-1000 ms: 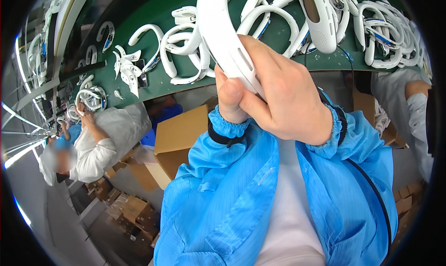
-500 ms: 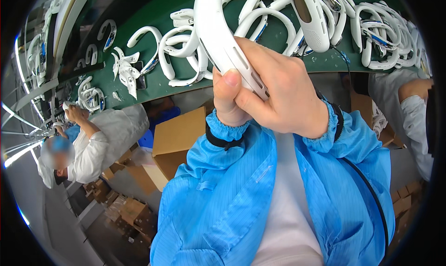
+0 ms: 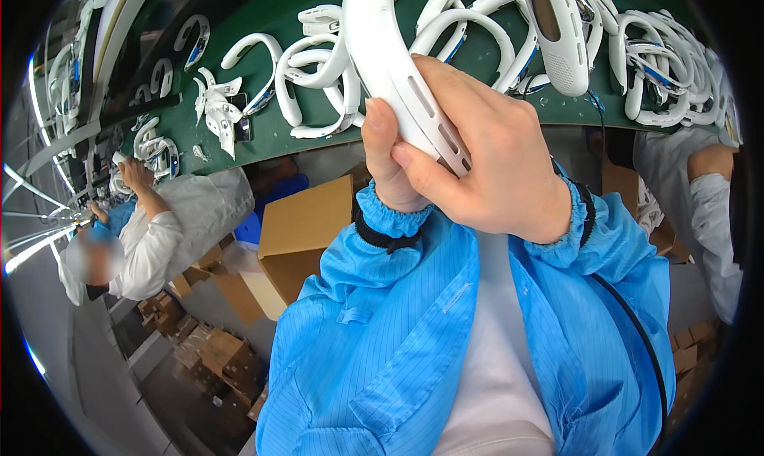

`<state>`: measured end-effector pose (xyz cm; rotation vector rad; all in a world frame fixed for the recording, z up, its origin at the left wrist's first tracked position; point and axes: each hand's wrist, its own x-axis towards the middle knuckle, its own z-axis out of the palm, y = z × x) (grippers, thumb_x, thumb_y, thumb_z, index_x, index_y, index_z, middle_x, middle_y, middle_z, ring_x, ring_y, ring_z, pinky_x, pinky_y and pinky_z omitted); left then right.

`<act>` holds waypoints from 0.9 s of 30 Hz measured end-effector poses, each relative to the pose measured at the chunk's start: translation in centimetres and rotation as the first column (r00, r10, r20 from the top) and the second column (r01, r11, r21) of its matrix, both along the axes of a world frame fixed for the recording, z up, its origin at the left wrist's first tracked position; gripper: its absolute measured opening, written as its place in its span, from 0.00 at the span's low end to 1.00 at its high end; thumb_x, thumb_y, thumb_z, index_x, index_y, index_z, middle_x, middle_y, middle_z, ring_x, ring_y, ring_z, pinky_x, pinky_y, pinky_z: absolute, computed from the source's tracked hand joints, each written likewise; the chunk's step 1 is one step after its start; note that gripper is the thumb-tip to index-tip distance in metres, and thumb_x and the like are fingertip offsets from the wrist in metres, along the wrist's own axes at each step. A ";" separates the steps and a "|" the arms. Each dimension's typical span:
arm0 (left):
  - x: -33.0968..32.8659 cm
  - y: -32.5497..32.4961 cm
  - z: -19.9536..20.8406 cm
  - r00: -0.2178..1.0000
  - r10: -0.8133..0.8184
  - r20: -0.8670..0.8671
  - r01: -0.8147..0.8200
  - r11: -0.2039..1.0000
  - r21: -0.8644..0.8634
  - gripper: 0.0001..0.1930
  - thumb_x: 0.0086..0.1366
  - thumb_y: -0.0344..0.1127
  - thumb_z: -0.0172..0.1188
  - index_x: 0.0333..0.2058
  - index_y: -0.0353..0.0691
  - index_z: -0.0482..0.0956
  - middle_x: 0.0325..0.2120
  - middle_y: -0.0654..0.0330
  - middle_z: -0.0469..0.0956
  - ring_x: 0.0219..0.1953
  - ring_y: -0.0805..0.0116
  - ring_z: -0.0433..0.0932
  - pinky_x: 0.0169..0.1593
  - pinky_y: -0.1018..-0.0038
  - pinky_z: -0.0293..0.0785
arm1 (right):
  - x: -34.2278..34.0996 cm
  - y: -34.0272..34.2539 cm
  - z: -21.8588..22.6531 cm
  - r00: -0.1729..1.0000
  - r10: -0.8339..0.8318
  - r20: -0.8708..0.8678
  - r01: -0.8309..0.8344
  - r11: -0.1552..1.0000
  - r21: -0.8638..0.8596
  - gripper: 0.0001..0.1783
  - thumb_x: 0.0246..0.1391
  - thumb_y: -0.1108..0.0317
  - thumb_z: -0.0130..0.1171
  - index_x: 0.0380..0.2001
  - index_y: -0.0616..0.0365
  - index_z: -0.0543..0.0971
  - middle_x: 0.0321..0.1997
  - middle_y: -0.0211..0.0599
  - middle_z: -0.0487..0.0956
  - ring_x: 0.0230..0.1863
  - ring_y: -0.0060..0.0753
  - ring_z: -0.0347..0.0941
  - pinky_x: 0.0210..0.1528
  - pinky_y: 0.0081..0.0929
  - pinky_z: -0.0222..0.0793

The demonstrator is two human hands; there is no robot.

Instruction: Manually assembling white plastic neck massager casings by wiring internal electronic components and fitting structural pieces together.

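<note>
Both my hands hold a white curved neck fan (image 3: 383, 54) with slots along its edge, its top cut off by the upper edge of the view. My right hand (image 3: 497, 157) is closed around its lower end, thumb across the slotted edge. On its left side is my left hand (image 3: 388, 157), thumb raised beside the casing and the other fingers hidden behind. A white arm with a dark oval window and small holes (image 3: 557, 38) hangs to the right, probably the same fan's other end; the join is out of view.
Several white curved neck fans (image 3: 326, 78) lie on the green bench (image 3: 267, 150), with a dense pile (image 3: 664, 66) at right. White loose parts (image 3: 219, 114) lie at left. An open cardboard box (image 3: 306, 217) stands below. Co-workers in white sit left (image 3: 171, 241) and right (image 3: 712, 209).
The neck fan and my hands have shifted slightly right and down. My left thumb has come off the casing's face to its side. The windowed arm has swung right too.
</note>
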<state>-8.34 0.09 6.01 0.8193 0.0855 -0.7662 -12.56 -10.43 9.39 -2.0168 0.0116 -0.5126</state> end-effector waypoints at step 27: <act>0.7 -0.7 0.4 0.902 0.002 0.431 -0.078 0.984 0.160 0.33 0.56 0.65 0.45 0.28 0.33 0.71 0.16 0.59 0.72 0.17 0.72 0.71 0.18 0.79 0.65 | 0.1 -1.0 -0.8 0.906 0.421 -0.047 -0.178 0.479 0.860 0.33 0.49 0.65 0.56 0.57 0.68 0.59 0.53 0.43 0.66 0.53 0.31 0.63 0.55 0.28 0.57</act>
